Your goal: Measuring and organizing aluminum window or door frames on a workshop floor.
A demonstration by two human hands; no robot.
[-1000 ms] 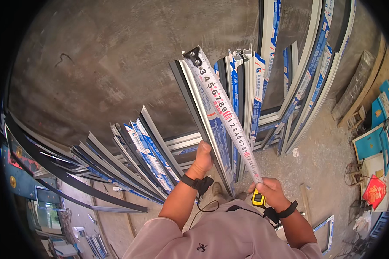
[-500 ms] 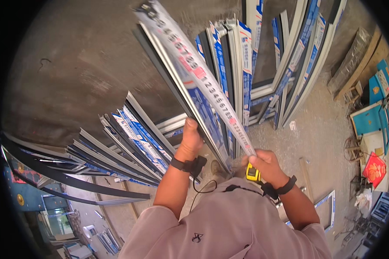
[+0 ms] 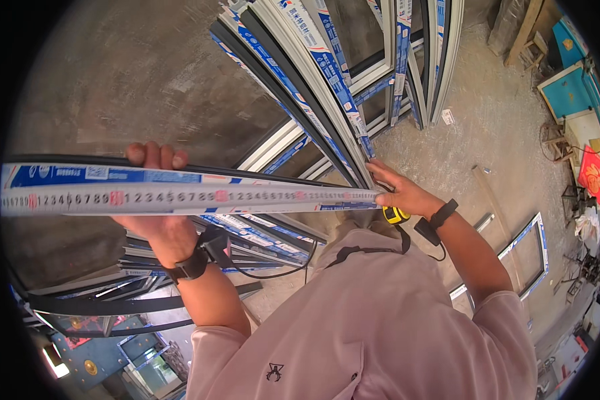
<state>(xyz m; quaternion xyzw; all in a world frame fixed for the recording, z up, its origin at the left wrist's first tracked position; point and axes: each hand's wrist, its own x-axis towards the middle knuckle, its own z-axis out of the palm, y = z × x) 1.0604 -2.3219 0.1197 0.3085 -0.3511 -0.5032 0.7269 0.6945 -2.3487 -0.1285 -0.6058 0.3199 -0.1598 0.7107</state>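
The long film-covered profile (image 3: 123,175) lies crosswise before you, your left hand (image 3: 163,231) wrapped around it, fingers over its far edge and palm at the near one. The tape blade (image 3: 193,197) runs along its face to your right hand (image 3: 410,193), thumb at the right end, full grip unclear; the yellow tape case (image 3: 395,214) sits just below.

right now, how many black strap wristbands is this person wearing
2. One black strap wristband rings the wrist of the left hand, which holds a long white profile with blue film; the other, the wrist of the right hand, which holds a yellow tape measure. None seems hidden.
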